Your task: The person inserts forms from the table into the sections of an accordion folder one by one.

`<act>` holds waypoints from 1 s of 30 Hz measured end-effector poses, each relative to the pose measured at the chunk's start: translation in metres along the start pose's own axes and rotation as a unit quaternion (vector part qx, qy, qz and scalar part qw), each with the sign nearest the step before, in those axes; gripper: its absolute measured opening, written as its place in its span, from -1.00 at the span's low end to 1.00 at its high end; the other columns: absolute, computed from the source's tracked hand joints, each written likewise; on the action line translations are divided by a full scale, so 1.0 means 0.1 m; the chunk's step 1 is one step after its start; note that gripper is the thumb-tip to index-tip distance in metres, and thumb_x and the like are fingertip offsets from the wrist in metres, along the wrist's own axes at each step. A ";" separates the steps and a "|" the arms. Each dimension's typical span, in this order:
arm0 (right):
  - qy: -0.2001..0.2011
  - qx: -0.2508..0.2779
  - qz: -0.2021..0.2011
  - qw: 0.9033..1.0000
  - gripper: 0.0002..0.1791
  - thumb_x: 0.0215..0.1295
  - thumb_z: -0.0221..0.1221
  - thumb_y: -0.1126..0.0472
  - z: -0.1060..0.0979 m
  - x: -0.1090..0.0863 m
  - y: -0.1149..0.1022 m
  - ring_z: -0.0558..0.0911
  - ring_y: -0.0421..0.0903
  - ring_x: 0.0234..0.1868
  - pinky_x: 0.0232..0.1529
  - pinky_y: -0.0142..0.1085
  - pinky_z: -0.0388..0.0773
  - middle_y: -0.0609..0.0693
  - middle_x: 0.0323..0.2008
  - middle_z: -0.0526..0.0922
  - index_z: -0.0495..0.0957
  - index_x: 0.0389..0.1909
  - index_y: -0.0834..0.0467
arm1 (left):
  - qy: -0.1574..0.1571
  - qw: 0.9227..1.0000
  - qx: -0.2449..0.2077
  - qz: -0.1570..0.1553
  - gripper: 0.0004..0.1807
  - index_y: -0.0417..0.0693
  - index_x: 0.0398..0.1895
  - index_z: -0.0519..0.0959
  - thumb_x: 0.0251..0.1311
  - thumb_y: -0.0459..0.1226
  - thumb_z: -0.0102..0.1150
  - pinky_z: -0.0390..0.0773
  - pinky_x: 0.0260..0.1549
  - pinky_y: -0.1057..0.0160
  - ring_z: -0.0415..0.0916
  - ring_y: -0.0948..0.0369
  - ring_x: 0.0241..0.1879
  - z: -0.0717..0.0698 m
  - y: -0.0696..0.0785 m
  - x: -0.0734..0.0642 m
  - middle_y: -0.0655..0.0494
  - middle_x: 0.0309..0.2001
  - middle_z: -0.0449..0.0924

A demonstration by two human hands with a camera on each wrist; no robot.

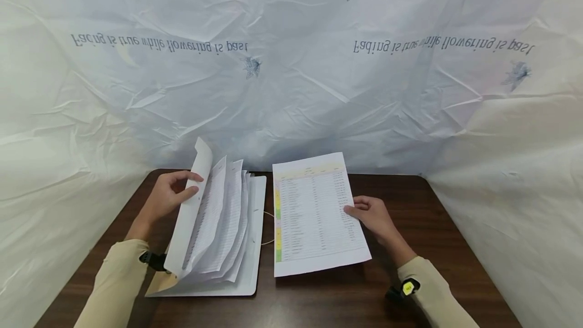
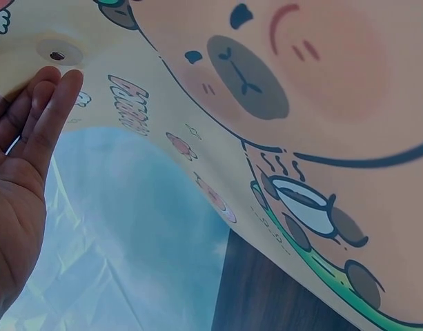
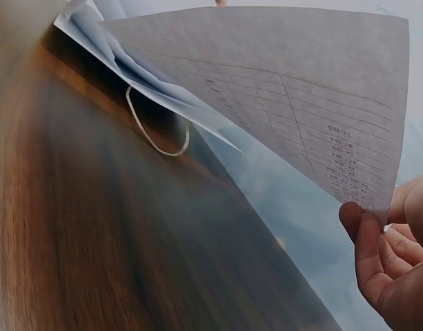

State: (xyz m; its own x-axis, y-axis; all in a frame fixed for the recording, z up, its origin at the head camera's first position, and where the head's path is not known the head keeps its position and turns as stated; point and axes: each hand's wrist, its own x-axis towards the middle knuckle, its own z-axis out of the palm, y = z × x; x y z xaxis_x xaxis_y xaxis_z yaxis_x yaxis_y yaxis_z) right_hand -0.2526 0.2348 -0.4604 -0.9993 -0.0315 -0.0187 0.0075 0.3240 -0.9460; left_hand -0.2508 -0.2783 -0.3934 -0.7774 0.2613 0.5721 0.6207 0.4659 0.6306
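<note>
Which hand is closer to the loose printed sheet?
Right. The right hand pinches the loose sheet at its edge; the left hand holds open the folder beside it.

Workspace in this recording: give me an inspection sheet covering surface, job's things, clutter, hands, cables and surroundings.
Surface: dark brown wooden table, bare at the front and right.
Job's things: white expanding paper folder lying open with fanned pages; loose printed white sheet with a coloured left margin, lifted at its right edge.
Clutter: nothing seen.
Hands: left hand grips the folder's raised front flap; right hand pinches the loose sheet's right edge.
Cables: thin white elastic cord loop beside the folder.
Surroundings: crinkled white plastic sheeting printed with dragonflies and text.
</note>
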 end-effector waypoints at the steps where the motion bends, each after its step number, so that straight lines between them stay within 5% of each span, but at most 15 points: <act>1: -0.002 0.002 0.000 1.000 -0.56 0.36 0.33 0.22 0.03 0.00 0.00 0.76 -0.03 -0.33 -0.32 -0.23 0.66 0.22 -0.15 0.75 0.56 0.12 0.42 | 0.000 1.000 -0.001 0.000 -0.78 -0.38 -0.16 0.68 0.10 -0.60 0.30 0.35 -0.63 0.33 0.27 0.36 -0.64 0.00 0.00 0.00 0.03 -0.51 0.50; 15: -0.022 0.016 0.006 1.000 -0.66 0.29 0.35 0.30 0.40 0.08 0.03 0.75 -0.01 -0.36 -0.35 -0.21 0.67 0.20 -0.24 0.76 0.62 0.00 0.43 | 0.002 1.000 0.004 -0.002 -0.79 -0.37 -0.16 0.68 0.10 -0.58 0.31 0.35 -0.62 0.33 0.26 0.35 -0.64 0.00 0.00 0.00 0.01 -0.53 0.49; 30: -0.048 0.018 -0.005 0.999 -0.69 0.27 0.36 0.32 0.53 0.17 0.03 0.76 0.00 -0.38 -0.36 -0.21 0.66 0.22 -0.25 0.77 0.64 -0.04 0.42 | 0.004 1.000 0.001 0.002 -0.78 -0.37 -0.16 0.68 0.09 -0.60 0.30 0.37 -0.61 0.35 0.30 0.36 -0.61 0.00 -0.01 -0.01 0.10 -0.41 0.57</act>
State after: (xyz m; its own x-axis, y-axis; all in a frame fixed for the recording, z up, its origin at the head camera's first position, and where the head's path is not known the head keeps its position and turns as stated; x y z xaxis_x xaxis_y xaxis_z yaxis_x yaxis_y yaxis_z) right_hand -0.2679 0.1852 -0.4801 -0.9913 -0.1257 -0.0394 0.0013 0.2900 -0.9570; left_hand -0.2509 -0.2794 -0.3946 -0.7745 0.2568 0.5781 0.6233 0.4663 0.6278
